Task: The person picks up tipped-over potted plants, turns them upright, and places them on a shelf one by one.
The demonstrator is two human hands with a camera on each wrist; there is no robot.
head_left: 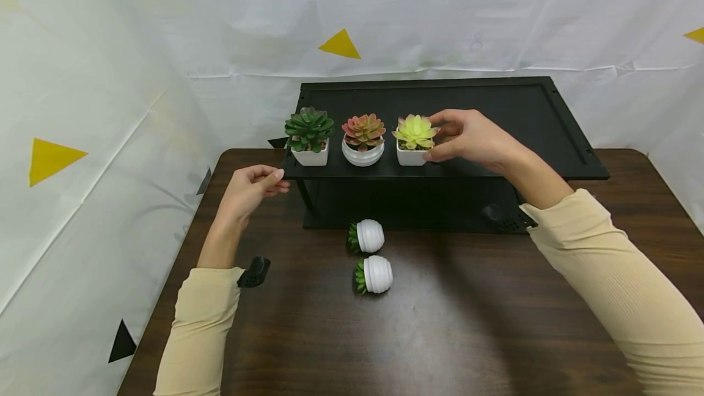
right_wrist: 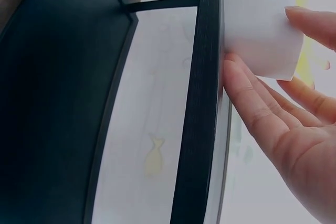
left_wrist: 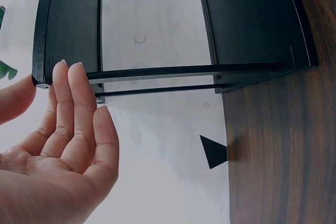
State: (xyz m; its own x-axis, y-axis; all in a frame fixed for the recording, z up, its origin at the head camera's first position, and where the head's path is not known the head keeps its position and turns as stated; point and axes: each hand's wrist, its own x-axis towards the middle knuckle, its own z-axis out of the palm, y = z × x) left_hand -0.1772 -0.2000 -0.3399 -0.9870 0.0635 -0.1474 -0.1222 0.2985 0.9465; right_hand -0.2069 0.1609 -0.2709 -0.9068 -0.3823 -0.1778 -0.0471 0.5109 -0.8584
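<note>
My right hand (head_left: 467, 139) holds a yellow-green potted succulent (head_left: 415, 140) by its square white pot (right_wrist: 260, 30), standing on the upper board of a black two-tier shelf (head_left: 495, 121). Thumb and fingers lie against the pot's sides. To its left along the front edge stand a pink-red succulent in a round ribbed pot (head_left: 363, 154) and a dark green succulent in a square pot (head_left: 310, 139). At the shelf's front left corner, my left hand (head_left: 250, 191) pinches the upper board, thumb on its top and fingertips underneath, as the left wrist view (left_wrist: 71, 135) shows.
Two small green plants in round white pots, a farther one (head_left: 370, 236) and a nearer one (head_left: 378, 274), lie on their sides on the brown wooden table (head_left: 308, 335) before the shelf. A white patterned sheet (head_left: 407, 29) hangs behind and at the left.
</note>
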